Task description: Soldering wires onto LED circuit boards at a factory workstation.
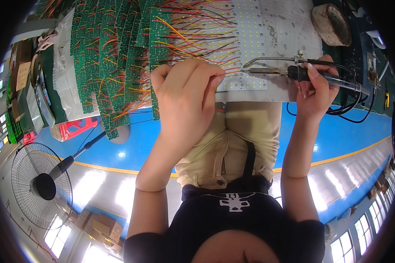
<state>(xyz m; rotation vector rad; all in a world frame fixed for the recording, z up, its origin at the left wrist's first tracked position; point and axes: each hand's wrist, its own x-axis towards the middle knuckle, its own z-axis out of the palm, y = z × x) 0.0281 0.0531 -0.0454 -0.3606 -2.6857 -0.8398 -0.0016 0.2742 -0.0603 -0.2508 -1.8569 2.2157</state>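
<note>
My right hand is wrapped round the handle of a soldering iron, which has a thin bent metal tube running above it. The iron's tip points left, over the near end of the white LED boards. Close to that tip, my left hand is closed in a pinch on a thin red wire. Whether the tip touches the board is too small to tell. Left of the LED boards lie rows of green circuit boards, joined to them by many red, yellow and black wires.
A round, rough brown container stands at the far right of the table. Black cables loop down beside my right hand. To the left are a standing fan and a red plastic item. Some green boards overhang the near table edge.
</note>
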